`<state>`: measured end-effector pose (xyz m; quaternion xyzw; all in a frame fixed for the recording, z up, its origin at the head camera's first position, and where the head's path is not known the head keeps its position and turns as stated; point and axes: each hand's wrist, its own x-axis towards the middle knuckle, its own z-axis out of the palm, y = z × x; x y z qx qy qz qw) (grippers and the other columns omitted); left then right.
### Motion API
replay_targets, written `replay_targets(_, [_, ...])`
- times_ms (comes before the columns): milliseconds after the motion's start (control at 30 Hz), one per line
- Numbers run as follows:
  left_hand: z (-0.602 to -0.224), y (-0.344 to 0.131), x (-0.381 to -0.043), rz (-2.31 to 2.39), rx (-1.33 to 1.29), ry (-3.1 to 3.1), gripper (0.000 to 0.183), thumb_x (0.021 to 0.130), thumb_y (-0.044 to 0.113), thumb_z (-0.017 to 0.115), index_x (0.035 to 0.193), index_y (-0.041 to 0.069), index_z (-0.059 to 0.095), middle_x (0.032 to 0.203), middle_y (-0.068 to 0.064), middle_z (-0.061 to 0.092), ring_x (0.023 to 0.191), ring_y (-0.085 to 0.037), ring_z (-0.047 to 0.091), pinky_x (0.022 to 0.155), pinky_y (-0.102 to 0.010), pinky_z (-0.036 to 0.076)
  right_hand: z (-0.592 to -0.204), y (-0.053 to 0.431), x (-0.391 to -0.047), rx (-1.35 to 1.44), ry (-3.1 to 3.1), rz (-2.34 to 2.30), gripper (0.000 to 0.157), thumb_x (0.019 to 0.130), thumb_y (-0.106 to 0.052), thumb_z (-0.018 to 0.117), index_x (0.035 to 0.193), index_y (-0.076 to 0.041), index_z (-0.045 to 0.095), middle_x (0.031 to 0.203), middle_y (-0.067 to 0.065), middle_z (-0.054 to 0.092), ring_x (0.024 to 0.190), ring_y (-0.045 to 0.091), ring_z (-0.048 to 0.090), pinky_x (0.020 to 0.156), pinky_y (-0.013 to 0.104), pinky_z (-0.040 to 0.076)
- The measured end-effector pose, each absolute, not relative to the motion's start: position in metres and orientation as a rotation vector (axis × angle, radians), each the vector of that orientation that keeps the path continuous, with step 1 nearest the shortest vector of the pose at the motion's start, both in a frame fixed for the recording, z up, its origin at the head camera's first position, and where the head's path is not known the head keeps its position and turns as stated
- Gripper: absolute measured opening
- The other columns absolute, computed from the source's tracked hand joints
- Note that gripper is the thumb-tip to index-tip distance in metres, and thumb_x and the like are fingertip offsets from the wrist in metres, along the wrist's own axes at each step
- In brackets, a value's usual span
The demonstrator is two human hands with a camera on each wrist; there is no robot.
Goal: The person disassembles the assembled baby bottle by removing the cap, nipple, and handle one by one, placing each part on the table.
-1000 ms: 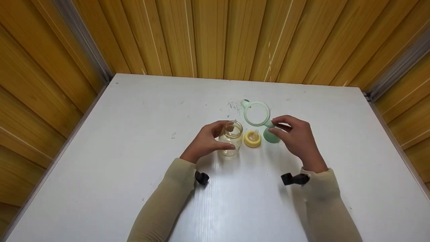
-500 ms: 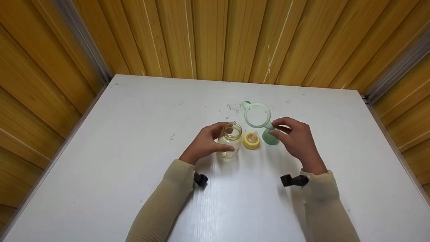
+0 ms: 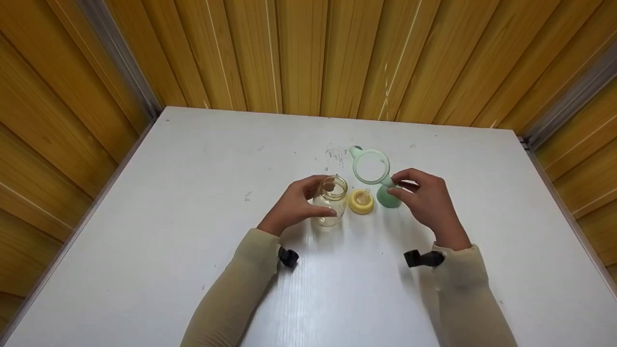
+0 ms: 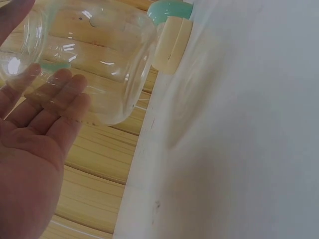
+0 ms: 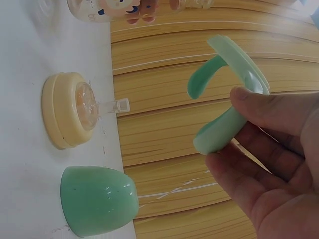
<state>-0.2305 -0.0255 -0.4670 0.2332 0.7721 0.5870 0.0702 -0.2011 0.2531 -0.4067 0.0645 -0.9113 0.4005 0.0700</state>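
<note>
My left hand [image 3: 301, 202] grips a clear, yellowish baby bottle [image 3: 331, 205], its open neck upward. In the left wrist view, the bottle [image 4: 94, 55] appears slightly off the table, fingers along its side. The right hand [image 3: 424, 200] pinches one grip of a pale green bottle handle ring [image 3: 371, 166] in the air; the right wrist view shows the thumb on the handle ring [image 5: 239, 64] and its two curved grips. Below, a yellow collar with a clear nipple [image 3: 361, 201] stands on the table, nipple up. Beside it sits a green domed cap [image 3: 388, 197], partly hidden by the right hand.
The white table [image 3: 193, 202] has dark scuff marks behind the bottle. Wood-look panel walls [image 3: 303, 58] close it off at the back and both sides. Black wrist cameras [image 3: 289, 259] sit at both cuffs.
The handle ring has shifted slightly to the right in the right hand's grip. The left hand and bottle are nearly still; the collar and cap stay in place.
</note>
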Motion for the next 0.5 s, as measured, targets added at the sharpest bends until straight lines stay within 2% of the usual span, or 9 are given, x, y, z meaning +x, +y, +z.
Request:
replay_targets(167, [-0.4693,-0.0241,-0.2293,1.762,0.707,2.32,0.067,0.06,0.032,0.084,0.12,0.038,0.053,0.115,0.013,0.06,0.111,-0.013,0.056,0.098,-0.035,0.041,-0.4084,0.2546,-0.1994,0.15,-2.766,1.187,0.025,0.079,-0.025,0.07,0.1,-0.016,0.063,0.108,0.001,0.061,0.107,0.023,0.06,0.089,0.036,0.049])
replay_targets(300, [-0.4698,-0.0243,-0.2293,1.742,0.686,2.335,0.068,0.059,0.037,0.084,0.12,0.038,0.053,0.114,0.014,0.06,0.11,-0.009,0.055,0.098,-0.035,0.041,-0.4078,0.2554,-0.1986,0.144,-2.784,1.177,0.026,0.079,-0.025,0.07,0.102,-0.015,0.063,0.109,0.002,0.061,0.107,0.024,0.06,0.089,0.037,0.049])
replay_targets(500, [-0.47,-0.0245,-0.2299,1.755,0.678,2.328,0.069,0.058,0.036,0.084,0.12,0.038,0.053,0.115,0.014,0.06,0.109,-0.007,0.055,0.099,-0.035,0.041,-0.406,0.2564,-0.1999,0.122,-2.796,1.185,0.026,0.079,-0.026,0.07,0.102,-0.016,0.063,0.109,0.002,0.061,0.108,0.025,0.06,0.089,0.038,0.049])
